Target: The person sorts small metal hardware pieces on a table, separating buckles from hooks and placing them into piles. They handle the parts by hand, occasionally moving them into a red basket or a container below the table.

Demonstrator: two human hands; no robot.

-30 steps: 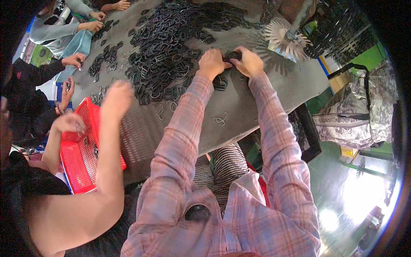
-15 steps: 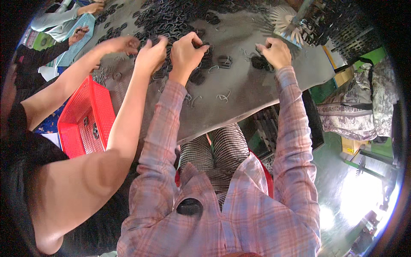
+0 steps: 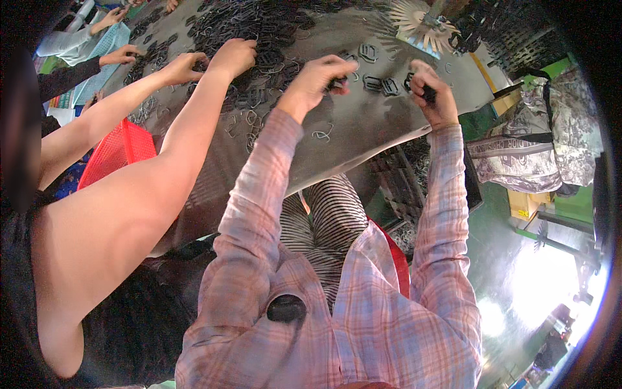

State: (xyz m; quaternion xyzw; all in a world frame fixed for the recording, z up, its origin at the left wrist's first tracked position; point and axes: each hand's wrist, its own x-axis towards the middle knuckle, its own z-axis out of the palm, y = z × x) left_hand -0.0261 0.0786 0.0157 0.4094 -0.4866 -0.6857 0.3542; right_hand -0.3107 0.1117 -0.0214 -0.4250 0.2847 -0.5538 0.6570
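My left hand (image 3: 317, 84) hovers over the grey tabletop (image 3: 363, 126), its fingers closed on a black plastic buckle (image 3: 337, 83) that shows only in part. To its right, my right hand (image 3: 435, 97) has its fingers curled round another black buckle (image 3: 428, 94), mostly hidden by the palm. Between the two hands lie slotted black buckles (image 3: 381, 85), and a further one (image 3: 367, 53) sits a little farther off. A bent wire piece (image 3: 322, 134) rests near the table's front edge, below my left hand.
A large heap of black buckles (image 3: 246, 26) covers the far left of the table. A co-worker's forearms (image 3: 175, 139) reach in from the left, above a red basket (image 3: 120, 152). More people's hands work beyond, by a blue basket (image 3: 107, 55). A fan-like bladed wheel (image 3: 424, 29) stands at the far right.
My left hand has moved right, away from the heap, with a buckle in it. My right hand has turned and curled its fingers inward. The co-worker's nearer hand has reached farther over the heap.
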